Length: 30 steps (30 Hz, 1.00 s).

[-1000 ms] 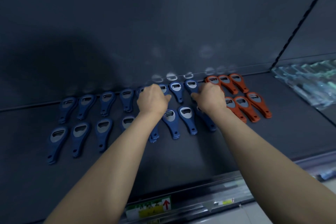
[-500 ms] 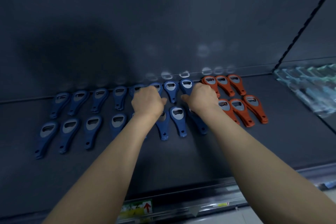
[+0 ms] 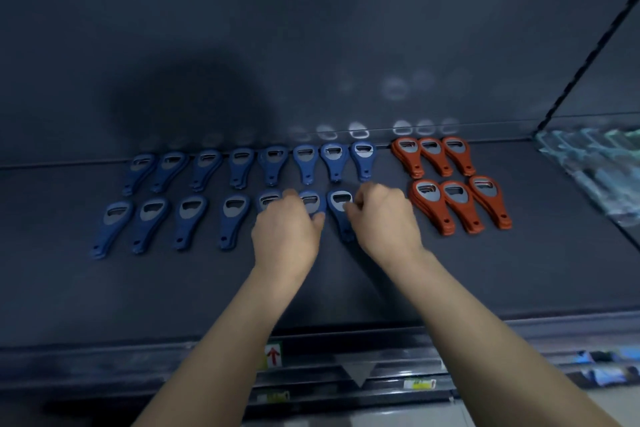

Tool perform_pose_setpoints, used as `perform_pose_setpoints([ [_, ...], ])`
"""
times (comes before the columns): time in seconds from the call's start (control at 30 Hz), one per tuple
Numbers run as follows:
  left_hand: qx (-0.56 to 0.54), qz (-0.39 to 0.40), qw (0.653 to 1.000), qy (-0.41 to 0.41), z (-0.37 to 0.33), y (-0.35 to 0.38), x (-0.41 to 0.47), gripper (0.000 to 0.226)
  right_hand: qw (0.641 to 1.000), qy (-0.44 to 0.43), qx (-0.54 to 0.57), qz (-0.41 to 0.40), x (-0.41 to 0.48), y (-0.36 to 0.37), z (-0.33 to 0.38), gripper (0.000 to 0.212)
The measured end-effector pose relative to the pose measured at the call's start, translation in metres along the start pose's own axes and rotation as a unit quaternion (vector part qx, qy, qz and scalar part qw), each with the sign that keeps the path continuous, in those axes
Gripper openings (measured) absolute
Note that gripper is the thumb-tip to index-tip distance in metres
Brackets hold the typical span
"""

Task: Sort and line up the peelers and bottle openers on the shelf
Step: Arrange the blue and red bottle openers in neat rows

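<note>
Blue bottle openers [image 3: 235, 211] lie in two rows on the dark shelf [image 3: 346, 288], heads toward the back. To their right, orange bottle openers [image 3: 457, 204] lie in two short rows of small stacks. My left hand [image 3: 287, 232] is over the front blue row, its curled fingers and thumb round one blue opener [image 3: 311, 203]. Just to the right, my right hand [image 3: 384, 222] pinches the neighbouring blue opener [image 3: 339, 204] at its right edge. Both hands hide the handles of these openers.
Clear-packaged items [image 3: 595, 166] lie on the shelf's right side behind a slanted divider [image 3: 571, 80]. A price rail with labels [image 3: 273, 354] runs along the shelf's front edge. The dark back wall stands right behind the back row.
Both hands have drawn back from the back row of blue openers to the front row. The view has shifted a little, so the openers sit further right.
</note>
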<state>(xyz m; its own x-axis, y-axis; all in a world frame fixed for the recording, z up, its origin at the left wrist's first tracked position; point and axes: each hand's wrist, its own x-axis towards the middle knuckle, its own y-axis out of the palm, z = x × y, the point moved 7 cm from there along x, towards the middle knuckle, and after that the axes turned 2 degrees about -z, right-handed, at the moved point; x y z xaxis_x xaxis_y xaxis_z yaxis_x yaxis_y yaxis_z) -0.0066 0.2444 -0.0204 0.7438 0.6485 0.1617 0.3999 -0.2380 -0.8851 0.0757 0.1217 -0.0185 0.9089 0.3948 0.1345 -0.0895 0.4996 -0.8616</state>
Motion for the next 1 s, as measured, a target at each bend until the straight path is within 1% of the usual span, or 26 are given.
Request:
perform_pose_setpoints([
  [0.1, 0.028, -0.007, 1.0, 0.012, -0.002, 0.005, -0.017, 0.036, 1.0, -0.006, -0.016, 0.014, -0.019, 0.009, 0.003, 0.023],
  [0.2, 0.033, 0.007, 0.999, 0.013, 0.0, 0.011, -0.024, 0.043, 0.999, 0.005, -0.028, 0.025, -0.028, 0.014, 0.001, 0.029],
  [0.3, 0.025, 0.019, 1.0, 0.007, 0.003, 0.014, -0.026, 0.043, 0.999, 0.019, -0.037, 0.023, -0.033, 0.015, 0.0, 0.037],
  [0.4, 0.016, 0.025, 0.999, 0.013, 0.003, 0.013, -0.027, 0.042, 0.998, 0.026, -0.05, 0.022, -0.037, 0.017, 0.002, 0.04],
  [0.5, 0.003, 0.036, 0.999, 0.022, 0.004, 0.01, -0.028, 0.041, 0.998, 0.032, -0.059, 0.019, -0.039, 0.017, 0.005, 0.041],
  [0.57, -0.017, 0.036, 0.999, 0.031, 0.003, 0.005, -0.025, 0.037, 0.998, 0.036, -0.059, -0.003, -0.037, 0.009, 0.005, 0.041],
  [0.63, -0.048, 0.031, 0.997, 0.046, 0.0, 0.0, -0.019, 0.029, 0.997, 0.045, -0.045, -0.033, -0.029, -0.006, 0.001, 0.035],
  [0.73, -0.07, 0.04, 0.995, 0.051, -0.001, -0.005, -0.009, 0.019, 0.996, 0.079, -0.012, -0.042, -0.016, -0.023, -0.016, 0.025],
  [0.8, -0.072, 0.047, 0.995, 0.044, 0.003, -0.006, -0.01, 0.02, 0.994, 0.107, 0.0, -0.035, -0.016, -0.027, -0.029, 0.021],
  [0.87, -0.079, 0.054, 0.994, 0.047, 0.006, -0.005, -0.017, 0.025, 0.992, 0.126, 0.006, -0.025, -0.024, -0.023, -0.039, 0.022],
  [1.0, -0.072, 0.052, 0.992, 0.086, 0.007, 0.001, -0.038, 0.034, 0.991, 0.133, 0.007, -0.006, -0.039, -0.007, -0.042, 0.035],
])
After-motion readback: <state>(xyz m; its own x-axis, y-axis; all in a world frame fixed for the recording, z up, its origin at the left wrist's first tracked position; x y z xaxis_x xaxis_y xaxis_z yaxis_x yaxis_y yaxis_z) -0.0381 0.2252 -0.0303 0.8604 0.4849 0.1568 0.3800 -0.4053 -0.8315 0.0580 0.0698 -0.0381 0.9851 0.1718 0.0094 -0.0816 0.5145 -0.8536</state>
